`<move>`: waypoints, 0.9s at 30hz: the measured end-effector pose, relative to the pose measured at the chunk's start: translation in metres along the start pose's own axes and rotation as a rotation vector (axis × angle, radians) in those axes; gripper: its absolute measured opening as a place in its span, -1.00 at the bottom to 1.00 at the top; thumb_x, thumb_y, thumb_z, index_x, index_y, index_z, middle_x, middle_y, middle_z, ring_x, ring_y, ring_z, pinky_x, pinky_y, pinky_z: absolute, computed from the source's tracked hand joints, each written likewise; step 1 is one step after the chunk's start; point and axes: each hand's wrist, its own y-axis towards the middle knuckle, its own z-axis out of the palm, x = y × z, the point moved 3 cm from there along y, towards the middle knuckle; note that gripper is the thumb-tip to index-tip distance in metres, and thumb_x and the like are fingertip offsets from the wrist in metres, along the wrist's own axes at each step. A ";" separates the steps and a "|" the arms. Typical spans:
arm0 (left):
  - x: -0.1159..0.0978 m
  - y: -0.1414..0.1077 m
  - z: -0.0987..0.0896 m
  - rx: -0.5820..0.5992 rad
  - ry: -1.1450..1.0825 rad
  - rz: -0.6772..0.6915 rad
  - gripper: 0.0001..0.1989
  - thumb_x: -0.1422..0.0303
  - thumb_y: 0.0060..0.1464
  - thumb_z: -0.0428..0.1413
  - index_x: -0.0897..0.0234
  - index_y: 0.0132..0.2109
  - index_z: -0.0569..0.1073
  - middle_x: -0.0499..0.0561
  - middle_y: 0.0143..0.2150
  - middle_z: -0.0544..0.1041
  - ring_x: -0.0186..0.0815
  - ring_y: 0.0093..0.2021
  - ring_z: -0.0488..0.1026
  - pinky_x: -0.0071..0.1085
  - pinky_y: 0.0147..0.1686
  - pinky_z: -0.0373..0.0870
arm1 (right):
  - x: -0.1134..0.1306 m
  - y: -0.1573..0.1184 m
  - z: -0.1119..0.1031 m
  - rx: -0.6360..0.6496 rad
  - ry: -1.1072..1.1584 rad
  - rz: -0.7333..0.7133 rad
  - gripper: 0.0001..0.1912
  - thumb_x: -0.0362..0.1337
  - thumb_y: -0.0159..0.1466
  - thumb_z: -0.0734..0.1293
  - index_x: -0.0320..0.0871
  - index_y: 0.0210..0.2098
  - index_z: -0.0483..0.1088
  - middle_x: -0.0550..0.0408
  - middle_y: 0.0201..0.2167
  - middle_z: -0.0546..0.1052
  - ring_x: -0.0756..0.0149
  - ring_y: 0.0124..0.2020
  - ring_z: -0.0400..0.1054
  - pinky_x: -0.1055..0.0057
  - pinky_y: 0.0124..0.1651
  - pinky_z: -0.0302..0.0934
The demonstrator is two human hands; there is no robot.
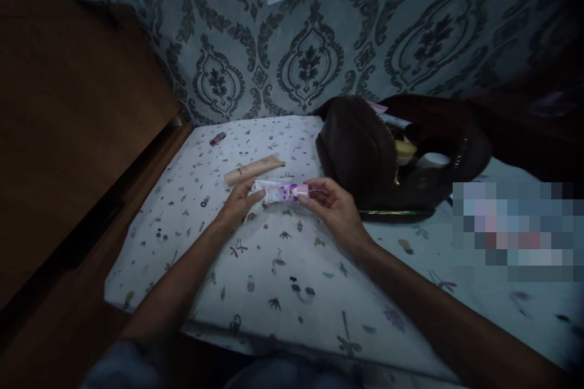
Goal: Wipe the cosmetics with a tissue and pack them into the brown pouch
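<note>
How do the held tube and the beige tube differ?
The held tube is purple and white with a pink cap; the beige tube is tan with dark lettering. The left hand and right hand grip the held tube; the beige tube lies on the patterned sheet, slanting up rightward. Both are slim.

Looks to me like somebody's home, likely a bedroom: damask-patterned wallpaper [311, 56], a printed sheet [274, 273] spread below it, brown wooden furniture [77, 109] alongside.
</note>
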 end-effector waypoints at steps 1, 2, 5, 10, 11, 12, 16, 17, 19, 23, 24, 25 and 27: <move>-0.002 -0.001 0.002 0.008 -0.005 0.014 -0.35 -0.01 -0.06 0.30 0.34 0.07 0.45 0.04 -0.30 0.59 -0.37 -0.47 0.41 -0.50 -0.54 0.26 | -0.002 0.000 0.000 -0.020 0.046 0.036 -0.55 0.03 0.00 0.56 -0.08 -0.25 0.46 0.09 -0.28 0.59 0.24 -0.23 0.50 0.23 -0.06 0.42; -0.003 -0.002 0.004 0.021 0.004 0.045 -0.38 -0.01 -0.06 0.30 0.33 0.02 0.46 0.03 -0.32 0.58 -0.36 -0.46 0.42 -0.48 -0.50 0.29 | -0.004 0.000 0.001 -0.036 0.100 0.078 -0.54 0.04 -0.02 0.57 -0.09 -0.26 0.48 0.09 -0.29 0.60 0.23 -0.22 0.50 0.22 -0.03 0.42; -0.010 -0.009 0.012 0.076 0.128 0.189 -0.55 0.00 0.00 0.27 0.32 -0.21 0.46 -0.02 -0.34 0.51 -0.32 -0.33 0.44 -0.44 -0.32 0.36 | -0.011 0.000 0.005 -0.049 0.245 0.194 -0.49 0.11 -0.08 0.58 -0.11 -0.30 0.52 0.07 -0.34 0.61 0.19 -0.22 0.53 0.17 0.01 0.42; -0.013 -0.019 0.024 0.230 0.421 0.283 -0.64 0.04 0.19 0.10 0.30 -0.25 0.42 -0.05 -0.36 0.44 -0.31 -0.33 0.38 -0.44 -0.30 0.29 | -0.014 -0.001 0.012 -0.001 0.327 0.234 -0.50 0.11 -0.09 0.58 -0.11 -0.35 0.48 0.08 -0.37 0.61 0.15 -0.20 0.54 0.19 -0.02 0.44; -0.013 -0.020 0.025 0.268 0.457 0.284 -0.64 0.04 0.21 0.09 0.29 -0.25 0.43 -0.05 -0.37 0.44 -0.31 -0.34 0.38 -0.45 -0.32 0.28 | -0.013 -0.002 0.013 0.014 0.333 0.218 -0.50 0.12 -0.07 0.57 -0.09 -0.33 0.46 0.09 -0.35 0.62 0.16 -0.19 0.54 0.20 -0.05 0.45; -0.012 -0.020 0.025 0.302 0.480 0.280 -0.64 0.04 0.21 0.08 0.29 -0.25 0.43 -0.05 -0.37 0.45 -0.31 -0.35 0.38 -0.45 -0.34 0.27 | -0.011 -0.002 0.013 0.026 0.335 0.202 -0.50 0.14 -0.04 0.55 -0.07 -0.31 0.44 0.09 -0.33 0.62 0.16 -0.19 0.54 0.21 -0.09 0.46; -0.010 -0.014 0.014 0.263 0.497 0.274 -0.67 0.07 0.20 0.09 0.27 -0.20 0.48 -0.01 -0.29 0.54 -0.25 -0.28 0.46 -0.42 -0.29 0.34 | -0.006 -0.001 0.009 0.044 0.285 0.210 -0.51 0.23 0.10 0.42 -0.02 -0.28 0.34 0.11 -0.41 0.59 0.20 -0.36 0.52 0.29 -0.36 0.43; -0.011 -0.012 0.011 0.183 0.494 0.294 -0.68 0.08 0.20 0.10 0.27 -0.17 0.48 0.01 -0.24 0.56 -0.22 -0.23 0.48 -0.40 -0.24 0.37 | -0.006 -0.002 0.008 0.039 0.269 0.232 -0.51 0.23 0.10 0.42 -0.02 -0.29 0.33 0.12 -0.45 0.57 0.22 -0.43 0.50 0.31 -0.41 0.40; -0.016 -0.011 0.005 -0.003 0.464 0.365 -0.66 0.10 0.23 0.08 0.27 -0.07 0.48 0.07 -0.09 0.58 -0.17 -0.08 0.50 -0.33 -0.09 0.40 | -0.005 -0.003 0.007 0.048 0.229 0.290 -0.49 0.22 0.06 0.44 -0.05 -0.30 0.33 0.15 -0.51 0.53 0.29 -0.54 0.43 0.37 -0.49 0.32; -0.026 -0.022 0.015 -0.094 0.441 0.578 -0.63 0.18 0.34 -0.03 0.26 0.15 0.41 0.16 0.16 0.50 -0.16 0.17 0.42 -0.25 0.14 0.34 | -0.003 -0.009 0.010 0.236 0.008 0.270 -0.50 0.20 0.06 0.45 -0.11 -0.42 0.35 0.20 -0.59 0.42 0.39 -0.59 0.28 0.44 -0.55 0.14; -0.027 -0.025 0.021 -0.045 0.469 0.638 -0.64 0.21 0.35 -0.05 0.25 0.17 0.39 0.17 0.17 0.48 -0.17 0.19 0.41 -0.24 0.18 0.32 | -0.002 -0.010 0.011 0.279 -0.086 0.206 -0.50 0.20 0.07 0.44 -0.12 -0.46 0.34 0.22 -0.60 0.39 0.39 -0.59 0.24 0.44 -0.54 0.10; -0.028 -0.029 0.027 0.019 0.508 0.687 -0.65 0.23 0.37 -0.07 0.25 0.18 0.39 0.18 0.17 0.47 -0.19 0.21 0.39 -0.24 0.20 0.31 | -0.002 -0.011 0.011 0.302 -0.188 0.131 -0.49 0.21 0.08 0.43 -0.11 -0.51 0.32 0.23 -0.62 0.35 0.39 -0.58 0.21 0.44 -0.53 0.07; -0.028 -0.034 0.036 0.139 0.591 0.725 -0.65 0.25 0.38 -0.09 0.25 0.19 0.37 0.20 0.15 0.46 -0.20 0.20 0.39 -0.25 0.19 0.31 | 0.000 -0.012 0.011 0.302 -0.369 -0.005 -0.48 0.21 0.12 0.39 -0.11 -0.57 0.29 0.23 -0.64 0.28 0.38 -0.56 0.16 0.42 -0.49 0.04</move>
